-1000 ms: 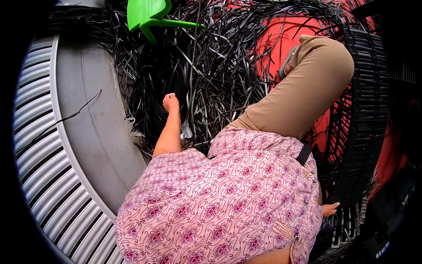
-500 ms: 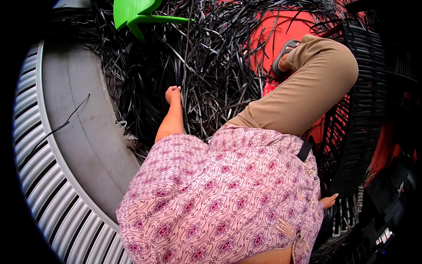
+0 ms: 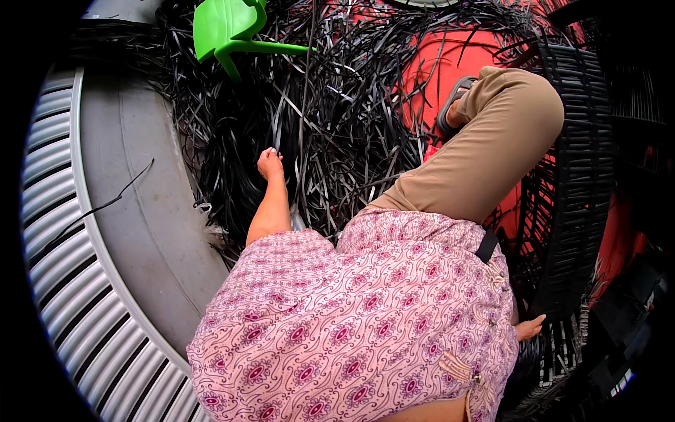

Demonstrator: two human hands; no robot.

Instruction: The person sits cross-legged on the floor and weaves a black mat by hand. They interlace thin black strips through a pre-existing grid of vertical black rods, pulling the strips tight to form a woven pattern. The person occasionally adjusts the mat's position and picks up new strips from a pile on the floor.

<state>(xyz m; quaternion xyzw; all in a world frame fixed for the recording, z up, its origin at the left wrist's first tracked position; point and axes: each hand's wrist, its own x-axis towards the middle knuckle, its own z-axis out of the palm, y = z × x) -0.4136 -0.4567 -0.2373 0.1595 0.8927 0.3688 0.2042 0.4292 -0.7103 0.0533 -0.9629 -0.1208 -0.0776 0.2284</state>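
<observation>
My left hand (image 3: 270, 163) is closed over a heap of black plastic strips (image 3: 351, 126) in front of me. Its fingers are curled in, and dark strips run up from them; how many it grips does not show. At the lower right, my right hand (image 3: 531, 328) pokes out from behind my patterned blouse. It lies against the lower part of a black woven panel (image 3: 580, 183). One stretched fingertip shows, while the rest of that hand is hidden.
A green plastic chair (image 3: 228, 32) lies among the strips at the top. Left is a grey ledge (image 3: 130, 183) beside a slatted grey frame (image 3: 88, 281), with a loose black strip (image 3: 116, 197) across them. Red sheeting (image 3: 439, 67) spreads around my sandalled foot (image 3: 453, 105).
The whole view has shifted slightly, so the chair and heap sit lower. My left hand has moved a little left and stays closed. The right hand is nearly where it was.
</observation>
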